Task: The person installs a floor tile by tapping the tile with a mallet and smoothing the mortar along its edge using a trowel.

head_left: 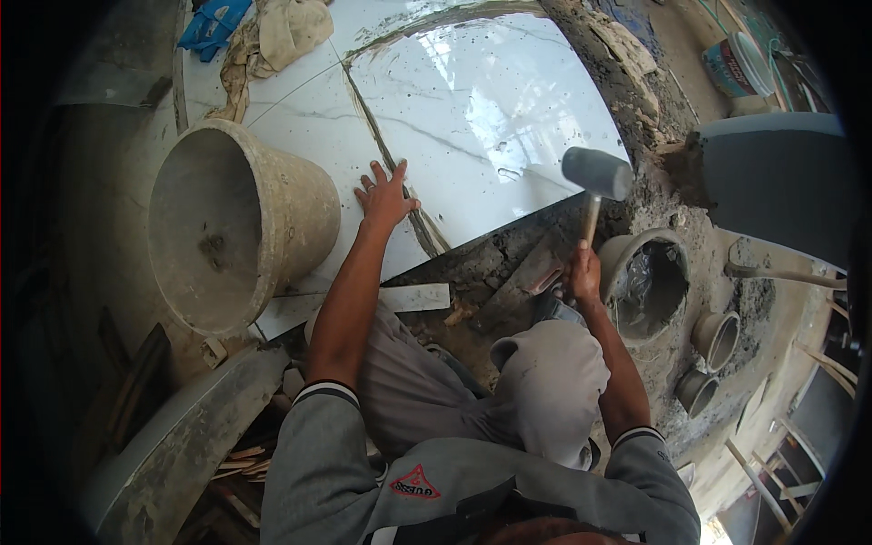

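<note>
Glossy tile (477, 132) (wooden mallet handle (591, 220))

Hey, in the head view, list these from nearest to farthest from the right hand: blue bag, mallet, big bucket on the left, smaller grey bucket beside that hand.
1. Mallet: in the right hand.
2. Smaller grey bucket: just right of the hand.
3. Big bucket: across on the left.
4. Blue bag: far upper left.

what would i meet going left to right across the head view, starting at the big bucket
Big bucket, spread left hand, right hand gripping the mallet, mid-sized bucket, upper of the two small tubs.
</note>
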Available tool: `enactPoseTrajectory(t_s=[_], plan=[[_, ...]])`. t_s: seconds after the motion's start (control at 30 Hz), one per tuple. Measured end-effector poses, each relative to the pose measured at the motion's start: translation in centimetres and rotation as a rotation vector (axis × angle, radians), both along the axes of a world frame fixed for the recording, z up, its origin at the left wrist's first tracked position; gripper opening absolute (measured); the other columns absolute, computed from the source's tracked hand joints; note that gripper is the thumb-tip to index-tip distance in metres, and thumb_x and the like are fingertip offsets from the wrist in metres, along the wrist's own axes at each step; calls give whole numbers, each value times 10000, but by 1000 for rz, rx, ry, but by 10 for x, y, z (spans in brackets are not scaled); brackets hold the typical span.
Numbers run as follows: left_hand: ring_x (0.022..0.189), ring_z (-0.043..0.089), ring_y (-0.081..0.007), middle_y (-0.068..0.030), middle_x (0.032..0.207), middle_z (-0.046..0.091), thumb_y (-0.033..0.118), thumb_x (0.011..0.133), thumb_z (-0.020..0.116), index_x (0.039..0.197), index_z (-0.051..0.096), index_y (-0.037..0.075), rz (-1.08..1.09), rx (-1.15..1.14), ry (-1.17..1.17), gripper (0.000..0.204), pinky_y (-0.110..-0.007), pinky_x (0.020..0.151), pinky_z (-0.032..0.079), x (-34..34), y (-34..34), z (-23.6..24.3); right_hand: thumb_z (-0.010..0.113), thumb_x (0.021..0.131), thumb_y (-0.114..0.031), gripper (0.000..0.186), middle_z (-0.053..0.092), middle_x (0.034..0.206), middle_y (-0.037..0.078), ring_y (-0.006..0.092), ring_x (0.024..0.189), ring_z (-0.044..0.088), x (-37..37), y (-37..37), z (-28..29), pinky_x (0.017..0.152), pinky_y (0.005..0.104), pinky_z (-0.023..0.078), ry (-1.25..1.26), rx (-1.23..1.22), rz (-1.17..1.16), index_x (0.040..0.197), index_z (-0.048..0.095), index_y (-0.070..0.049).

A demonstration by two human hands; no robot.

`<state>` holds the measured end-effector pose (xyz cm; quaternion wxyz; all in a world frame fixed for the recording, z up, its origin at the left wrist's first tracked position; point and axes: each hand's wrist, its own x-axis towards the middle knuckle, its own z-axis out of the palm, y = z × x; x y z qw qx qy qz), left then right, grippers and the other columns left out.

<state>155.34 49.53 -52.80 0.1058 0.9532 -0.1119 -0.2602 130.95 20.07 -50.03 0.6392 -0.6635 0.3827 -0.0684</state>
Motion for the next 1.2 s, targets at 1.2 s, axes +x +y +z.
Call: enactPoseTrajectory(t_s=[1.2], plan=[[1277,220,-570,-319,1459,107,417,687,748,1449,194,275,0,71,41,952,-661,1019,161,-2,-1,2,389,899,-604,546,404,544,11,117,402,394,17,7,21,372,275,359,11,155,-181,745,442,-83]])
